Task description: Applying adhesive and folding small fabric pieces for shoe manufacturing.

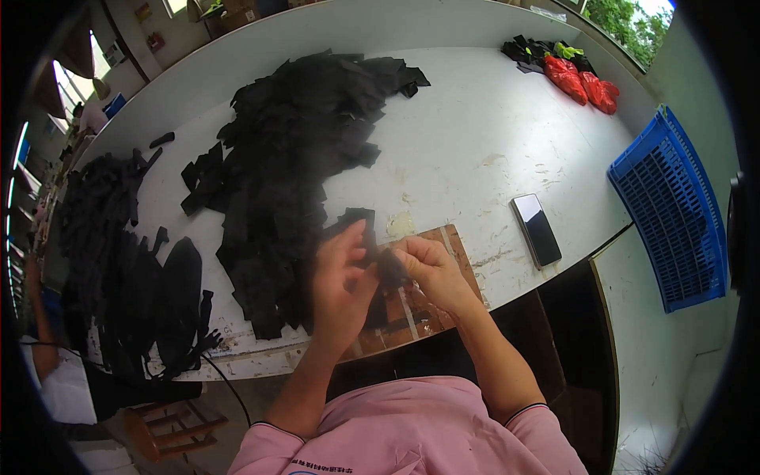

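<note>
My right hand (431, 267) is closed in a pinch on a small folded black fabric piece (392, 269). Beside it, my left hand (342, 273) is slightly blurred, with its fingers apart and its thumb close to that piece; whether it touches cannot be made out. A black strip of cloth (362, 220) shows just behind the left fingertips. Under both hands lies a brown board (463, 249) with pale tape lines, at the table's near edge. Left of my hands spreads a large heap of flat black fabric pieces (277, 150).
A second black pile (103, 206) covers the table's left end. A phone (537, 229) lies to the right on the white table (459, 150). Red plastic bags (570, 79) sit at the far right, near a blue crate (673, 210). Lower left are a wooden stool (170, 427) and another person's arm (43, 317).
</note>
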Demonstrator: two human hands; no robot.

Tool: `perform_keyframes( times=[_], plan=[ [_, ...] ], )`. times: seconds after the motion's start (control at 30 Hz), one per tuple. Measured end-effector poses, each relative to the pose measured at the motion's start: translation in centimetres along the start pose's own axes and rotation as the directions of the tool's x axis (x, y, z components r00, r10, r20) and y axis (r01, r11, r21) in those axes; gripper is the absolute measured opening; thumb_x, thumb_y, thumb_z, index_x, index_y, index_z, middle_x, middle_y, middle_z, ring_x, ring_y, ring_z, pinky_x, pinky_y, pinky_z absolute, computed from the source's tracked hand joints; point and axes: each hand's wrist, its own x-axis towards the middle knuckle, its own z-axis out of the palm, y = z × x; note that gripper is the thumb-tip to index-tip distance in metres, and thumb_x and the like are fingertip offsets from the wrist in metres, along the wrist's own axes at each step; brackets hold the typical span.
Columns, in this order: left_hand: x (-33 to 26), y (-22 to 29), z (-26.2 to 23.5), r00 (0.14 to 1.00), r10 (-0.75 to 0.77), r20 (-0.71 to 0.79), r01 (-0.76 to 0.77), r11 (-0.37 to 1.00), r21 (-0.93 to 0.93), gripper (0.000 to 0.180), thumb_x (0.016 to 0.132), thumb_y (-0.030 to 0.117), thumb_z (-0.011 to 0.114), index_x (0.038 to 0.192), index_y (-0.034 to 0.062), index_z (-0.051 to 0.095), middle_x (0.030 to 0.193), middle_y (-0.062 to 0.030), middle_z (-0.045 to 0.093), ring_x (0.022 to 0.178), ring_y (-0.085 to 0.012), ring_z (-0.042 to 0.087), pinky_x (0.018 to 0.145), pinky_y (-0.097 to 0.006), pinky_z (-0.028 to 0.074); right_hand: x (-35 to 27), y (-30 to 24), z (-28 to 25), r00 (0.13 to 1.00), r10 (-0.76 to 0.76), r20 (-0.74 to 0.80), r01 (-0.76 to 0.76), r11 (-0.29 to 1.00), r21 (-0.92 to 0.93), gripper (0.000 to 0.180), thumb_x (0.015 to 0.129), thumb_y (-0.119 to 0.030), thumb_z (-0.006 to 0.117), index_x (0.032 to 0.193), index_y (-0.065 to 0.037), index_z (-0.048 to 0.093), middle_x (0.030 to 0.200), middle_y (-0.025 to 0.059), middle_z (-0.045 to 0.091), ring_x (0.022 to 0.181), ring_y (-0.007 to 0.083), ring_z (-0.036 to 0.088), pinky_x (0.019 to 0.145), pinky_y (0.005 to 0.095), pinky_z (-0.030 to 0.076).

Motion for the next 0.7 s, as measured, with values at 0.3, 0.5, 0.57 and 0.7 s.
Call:
perform_keyframes(
  times=[0.3, 0.5, 0.57, 0.7],
  plan=[
    [0.5, 1.8, -0.2, 1.0, 0.009, -0.001, -0.009, 0.9, -0.437, 0.011, 0.081, 0.0, 0.056, 0.091, -0.0021, 0.059, 0.087, -0.009, 0.061, 0.087, -0.0148, 0.054, 0.083, -0.028, 0.04, -2.2, -7.2, 2.5, 0.862, -0.481, 0.156, 0.371, 0.392, -0.842, 0.026, 0.077, -0.027, 0.059, 0.08, -0.002, 0.057, 0.077, 0.0077, 0.054, 0.07, 0.0248, 0.055, 0.058, 0.0319, 0.044],
    [-0.2, -0.7, -0.1, 0.993, -0.115, 0.007, 0.098, 0.809, -0.58, 0.015, 0.08, 0.005, 0.058, 0.094, -0.0003, 0.058, 0.089, -0.0108, 0.061, 0.088, -0.0167, 0.056, 0.083, -0.03, 0.041, -1.3, -3.0, 1.2, 0.917, -0.37, 0.15, 0.269, 0.296, -0.916, 0.028, 0.075, -0.027, 0.062, 0.065, -0.005, 0.048, 0.063, 0.0067, 0.052, 0.059, 0.0261, 0.055, 0.051, 0.0353, 0.043],
    [0.0, -0.5, 0.4, 0.995, -0.081, 0.05, 0.095, 0.789, -0.607, 0.017, 0.079, 0.008, 0.061, 0.094, 0.0004, 0.058, 0.091, -0.0107, 0.061, 0.09, -0.0174, 0.055, 0.083, -0.03, 0.042, -1.5, -2.2, 1.0, 0.905, -0.402, 0.139, 0.279, 0.314, -0.907, 0.026, 0.075, -0.027, 0.061, 0.066, -0.005, 0.05, 0.063, 0.007, 0.052, 0.058, 0.0265, 0.054, 0.051, 0.0353, 0.043],
    [1.9, 1.0, 0.0, 0.963, -0.033, 0.268, 0.195, 0.771, -0.606, 0.013, 0.077, 0.007, 0.063, 0.088, 0.0006, 0.06, 0.092, -0.0103, 0.06, 0.087, -0.0161, 0.055, 0.079, -0.029, 0.043, -1.7, -4.7, 1.7, 0.943, -0.286, 0.168, 0.256, 0.306, -0.917, 0.019, 0.079, -0.025, 0.058, 0.073, -0.007, 0.056, 0.063, 0.0079, 0.053, 0.058, 0.0275, 0.055, 0.052, 0.0367, 0.044]
  ],
)
